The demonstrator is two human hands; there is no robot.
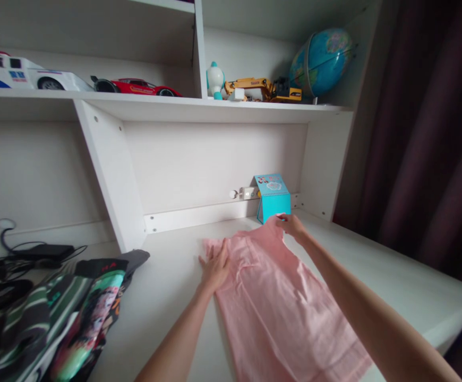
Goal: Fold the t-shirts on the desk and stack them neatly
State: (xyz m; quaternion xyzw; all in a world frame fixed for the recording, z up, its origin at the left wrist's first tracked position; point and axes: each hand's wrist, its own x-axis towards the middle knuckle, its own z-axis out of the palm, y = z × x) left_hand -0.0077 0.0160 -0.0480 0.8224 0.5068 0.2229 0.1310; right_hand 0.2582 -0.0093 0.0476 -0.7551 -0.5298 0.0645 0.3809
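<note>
A pink garment [279,302] lies spread on the white desk [394,265]. My left hand [216,267] rests flat on its left edge, fingers stretched out. My right hand [290,224] is at the garment's far top corner and pinches the fabric there. Just behind that hand stands a small turquoise box [273,199].
A pile of dark and green patterned clothes [67,313] lies at the left, with black cables and an adapter [35,252] behind. The shelf above holds toy cars [135,86], a toy excavator [263,89] and a globe [321,61]. A dark curtain [426,148] hangs at the right.
</note>
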